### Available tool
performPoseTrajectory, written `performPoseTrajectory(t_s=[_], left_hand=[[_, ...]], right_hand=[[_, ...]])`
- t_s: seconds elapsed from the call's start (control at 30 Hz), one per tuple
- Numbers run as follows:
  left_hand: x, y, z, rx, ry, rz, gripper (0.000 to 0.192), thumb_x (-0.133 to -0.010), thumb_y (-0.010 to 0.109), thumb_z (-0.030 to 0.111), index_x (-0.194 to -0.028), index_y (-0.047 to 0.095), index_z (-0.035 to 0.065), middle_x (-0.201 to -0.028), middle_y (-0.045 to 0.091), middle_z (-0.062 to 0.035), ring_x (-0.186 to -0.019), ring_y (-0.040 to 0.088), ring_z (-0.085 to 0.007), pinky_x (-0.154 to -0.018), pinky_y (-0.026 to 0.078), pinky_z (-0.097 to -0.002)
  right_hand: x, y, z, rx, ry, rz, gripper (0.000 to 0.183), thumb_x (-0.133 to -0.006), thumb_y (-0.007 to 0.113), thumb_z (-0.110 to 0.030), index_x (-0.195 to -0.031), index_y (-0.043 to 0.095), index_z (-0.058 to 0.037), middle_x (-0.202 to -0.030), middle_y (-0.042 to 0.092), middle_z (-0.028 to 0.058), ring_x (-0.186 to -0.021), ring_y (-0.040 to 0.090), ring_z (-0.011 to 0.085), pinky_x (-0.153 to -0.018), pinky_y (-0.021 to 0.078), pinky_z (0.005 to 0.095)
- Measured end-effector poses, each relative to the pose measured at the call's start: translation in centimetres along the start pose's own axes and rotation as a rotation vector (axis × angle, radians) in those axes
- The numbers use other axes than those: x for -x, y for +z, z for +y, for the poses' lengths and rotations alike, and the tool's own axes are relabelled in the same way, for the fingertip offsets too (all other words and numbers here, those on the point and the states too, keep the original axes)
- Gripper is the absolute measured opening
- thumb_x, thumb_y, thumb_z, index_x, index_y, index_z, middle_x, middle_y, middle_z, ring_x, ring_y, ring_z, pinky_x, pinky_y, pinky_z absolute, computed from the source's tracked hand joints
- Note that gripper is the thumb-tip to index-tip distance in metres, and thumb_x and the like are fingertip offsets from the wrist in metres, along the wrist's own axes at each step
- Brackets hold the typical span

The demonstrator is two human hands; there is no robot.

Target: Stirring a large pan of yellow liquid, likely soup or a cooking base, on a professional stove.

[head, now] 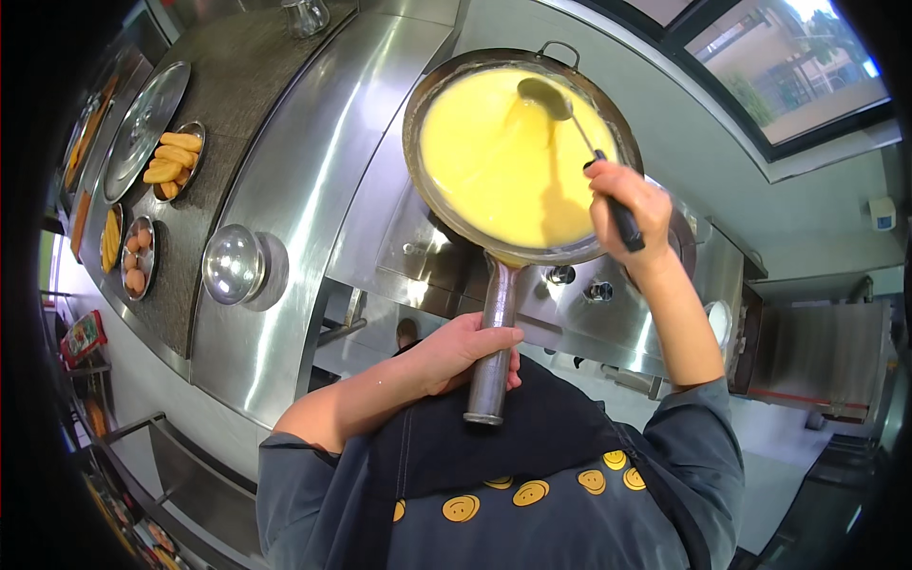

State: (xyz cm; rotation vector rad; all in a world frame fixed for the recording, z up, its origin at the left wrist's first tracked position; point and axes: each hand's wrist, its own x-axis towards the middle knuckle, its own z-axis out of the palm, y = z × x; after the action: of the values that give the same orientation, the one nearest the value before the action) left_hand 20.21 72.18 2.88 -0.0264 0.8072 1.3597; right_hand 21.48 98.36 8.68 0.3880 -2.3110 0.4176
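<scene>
A large metal wok (415,153) sits before me over the stove, filled with smooth yellow liquid (491,157). My left hand (479,350) grips the wok's long tubular metal handle (499,299) near its middle. Above the wok's right side, my right hand (630,206) holds a ladle (545,97) by its black handle. The ladle's bowl is at the far right part of the liquid, with a darker yellow streak beside it. A small wire loop handle (560,51) stands on the wok's far rim.
Left of the stove, a shiny metal bowl (234,263) stands on the steel counter (313,164). Farther left are fried dough sticks (171,162), eggs (135,260) in an oval dish, and a large round metal tray (146,132). Stove knobs (597,291) face me; a window (776,78) is at upper right.
</scene>
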Motion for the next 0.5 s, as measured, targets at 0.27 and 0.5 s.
performPoseTrajectory(t_s=[0.27, 0.5], left_hand=[[-0.1, 0.0, -0.5, 0.018, 0.018, -0.008, 0.032, -0.089, 0.065, 0.024, -0.107, 0.048, 0.0030, -0.079, 0.061, -0.0089, -0.067, 0.065, -0.0201, -0.063, 0.056, -0.0322], [-0.2, -0.1, -0.6, 0.010, 0.029, -0.005, 0.032, -0.089, 0.065, 0.024, -0.106, 0.049, 0.0023, -0.077, 0.061, -0.0092, -0.065, 0.065, -0.0204, -0.062, 0.056, -0.0326]], right_hand=[[-2.2, 3.5, 5.9, -0.007, 0.032, 0.111, 0.016, -0.068, 0.058, 0.007, -0.080, 0.059, -0.0041, -0.081, 0.066, 0.0105, -0.072, 0.067, 0.0271, -0.066, 0.0536, 0.0307], [-2.6, 5.1, 2.0, -0.230, -0.034, -0.057, 0.015, -0.067, 0.058, 0.006, -0.078, 0.059, -0.0044, -0.083, 0.068, 0.0103, -0.070, 0.067, 0.0263, -0.065, 0.0541, 0.0310]])
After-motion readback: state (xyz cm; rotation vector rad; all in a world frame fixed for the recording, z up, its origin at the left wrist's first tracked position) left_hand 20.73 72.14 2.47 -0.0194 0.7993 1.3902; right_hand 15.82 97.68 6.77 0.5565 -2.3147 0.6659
